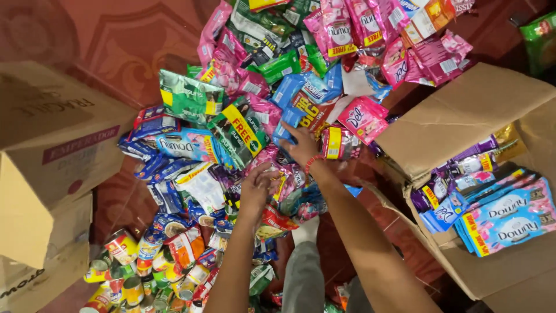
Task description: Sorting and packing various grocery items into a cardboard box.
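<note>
Pink, blue and green sachet packs [243,124] heaped on floor | right hand [301,145], fingers closed on blue sachet [288,119], 12 o'clock of pile | left hand [258,185], fingers spread open atop packs | cardboard box [463,116] at 3 o'clock holds sorted blue sachets | tins [145,261] at 7 o'clock.

Tin cans [145,266] lie beside closed cardboard boxes [52,156].

- Blue sachet strip [285,128]: glossy, lying flat on the sachet heap on the floor, its near end under the right hand [302,145], beside a red-and-yellow packet.
- Pink sachets [285,177]: crinkled small packs with yellow corners, lying loose in the heap, just beside the left hand [258,188], which rests on them.
</note>
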